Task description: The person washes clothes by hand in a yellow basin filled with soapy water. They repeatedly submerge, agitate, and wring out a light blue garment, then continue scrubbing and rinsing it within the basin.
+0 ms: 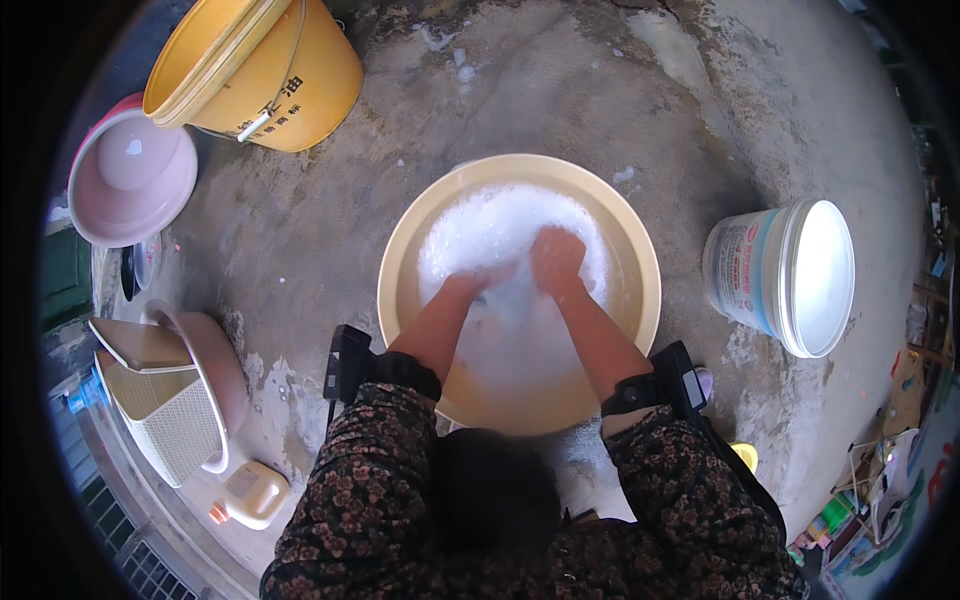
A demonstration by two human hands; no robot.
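A round cream plastic basin stands on the floor before me, holding cloudy water topped with thick white suds. Both my hands are in it. The fingers of my left hand are blurred and partly sunk in the foam left of the middle. My right hand is curled like a fist just above the foam, on the right. Between and below the hands, foam and murky water hide whatever may be there, so I cannot make out whether either hand grips anything.
A yellow bucket and a pink basin stand at the upper left. To the left, a tub holds a slatted plastic piece, near a cream jug. A white bucket stands right. The concrete floor has foam spots.
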